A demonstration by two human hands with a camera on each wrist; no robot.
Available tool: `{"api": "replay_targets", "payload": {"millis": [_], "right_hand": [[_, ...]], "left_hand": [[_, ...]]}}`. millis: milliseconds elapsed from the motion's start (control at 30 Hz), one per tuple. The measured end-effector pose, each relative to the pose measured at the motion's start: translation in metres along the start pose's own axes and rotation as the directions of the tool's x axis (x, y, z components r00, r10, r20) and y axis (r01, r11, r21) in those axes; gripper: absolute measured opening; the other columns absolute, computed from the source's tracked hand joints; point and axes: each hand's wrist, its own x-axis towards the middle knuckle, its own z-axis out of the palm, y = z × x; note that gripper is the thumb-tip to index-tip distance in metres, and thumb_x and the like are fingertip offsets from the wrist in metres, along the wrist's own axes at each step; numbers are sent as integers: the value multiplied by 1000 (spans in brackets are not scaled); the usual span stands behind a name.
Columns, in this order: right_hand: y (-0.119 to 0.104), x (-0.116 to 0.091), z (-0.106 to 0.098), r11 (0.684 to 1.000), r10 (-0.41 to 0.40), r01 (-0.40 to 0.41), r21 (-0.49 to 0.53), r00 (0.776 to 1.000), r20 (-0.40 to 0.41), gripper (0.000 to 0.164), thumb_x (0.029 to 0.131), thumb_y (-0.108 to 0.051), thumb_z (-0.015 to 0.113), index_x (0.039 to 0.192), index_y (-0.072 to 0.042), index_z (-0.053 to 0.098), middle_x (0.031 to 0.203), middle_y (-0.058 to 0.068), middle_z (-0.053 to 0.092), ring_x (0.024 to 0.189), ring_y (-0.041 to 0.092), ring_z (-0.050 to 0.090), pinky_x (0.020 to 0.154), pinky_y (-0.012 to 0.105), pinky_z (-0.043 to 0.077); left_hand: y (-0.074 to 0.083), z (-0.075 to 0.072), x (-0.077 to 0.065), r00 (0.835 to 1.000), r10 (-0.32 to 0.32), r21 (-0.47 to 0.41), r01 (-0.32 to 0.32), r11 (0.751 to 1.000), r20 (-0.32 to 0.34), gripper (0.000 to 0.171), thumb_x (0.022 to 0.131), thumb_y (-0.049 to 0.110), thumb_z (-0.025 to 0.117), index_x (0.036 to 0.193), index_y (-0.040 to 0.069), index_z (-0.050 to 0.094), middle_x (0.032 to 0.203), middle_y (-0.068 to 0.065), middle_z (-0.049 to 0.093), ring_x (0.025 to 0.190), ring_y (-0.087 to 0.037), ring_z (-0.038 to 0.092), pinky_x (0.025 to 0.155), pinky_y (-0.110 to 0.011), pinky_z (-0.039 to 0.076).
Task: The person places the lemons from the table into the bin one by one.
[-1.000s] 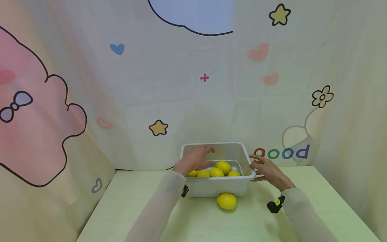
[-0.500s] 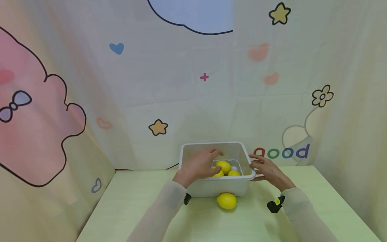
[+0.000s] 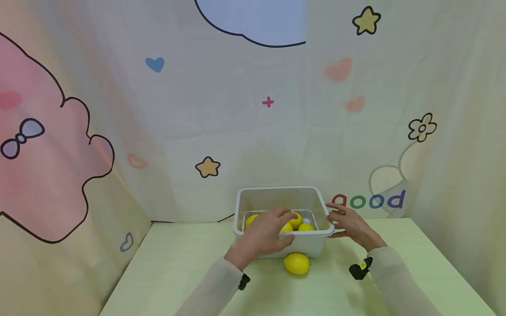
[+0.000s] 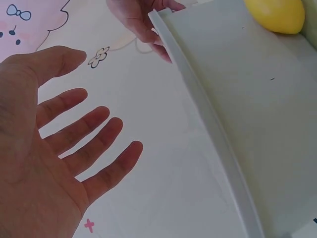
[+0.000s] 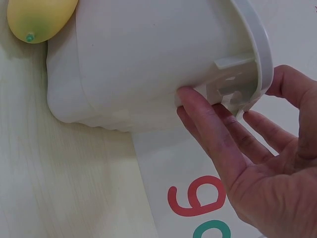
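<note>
A white plastic box (image 3: 282, 241) stands on the table with several yellow lemons (image 3: 306, 227) inside. My left hand (image 3: 262, 235) hovers at the front rim, fingers spread and holding nothing; it hides part of the box and some lemons. In the left wrist view, the left palm (image 4: 49, 163) faces the camera, apart from the rim. At the box's right end, my right hand (image 3: 352, 224) holds the rim and side. Its fingers (image 5: 208, 124) reach under the rim by the handle in the right wrist view. One lemon (image 3: 297, 263) lies on the table before the box.
The pale table (image 3: 178, 272) reaches back to a printed curtain (image 3: 237, 109), close behind the box. More curtain hangs on both sides. A black wrist camera (image 3: 360, 268) sits below the right wrist.
My left hand has come out of the box, moving right and then toward me to the front rim. The right hand, box and front lemon have stayed in place.
</note>
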Motion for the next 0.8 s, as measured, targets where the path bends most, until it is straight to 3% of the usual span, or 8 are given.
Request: {"api": "replay_targets", "payload": {"millis": [267, 633, 800], "right_hand": [[1, 0, 0, 1000, -4, 4, -1, 1000, -2, 60, 93, -22, 52, 147, -15, 26, 142, 25, 35, 114, 45, 55, 75, 41, 57], [2, 0, 1, 1000, -1, 1, -7, 1000, -3, 60, 93, -23, 53, 147, -15, 26, 141, 25, 35, 113, 45, 55, 76, 42, 57], [2, 0, 0, 1000, -2, 2, 3, 1000, -4, 61, 93, -22, 53, 147, -15, 26, 141, 24, 36, 111, 44, 57, 76, 42, 57]], "left_hand": [[7, 16, -13, 999, 43, 25, -42, 999, -15, 44, 88, 42, 57, 128, 26, 51, 129, 6, 53, 115, -13, 53, 95, -30, 49], [14, 37, -28, 996, 84, 32, -85, 996, 42, 46, 87, 44, 58, 130, 30, 49, 128, 8, 55, 109, -10, 57, 91, -29, 51], [17, 48, -30, 991, 132, 52, -133, 990, 21, 44, 86, 42, 60, 127, 28, 52, 124, 9, 56, 108, -9, 58, 91, -27, 50]]}}
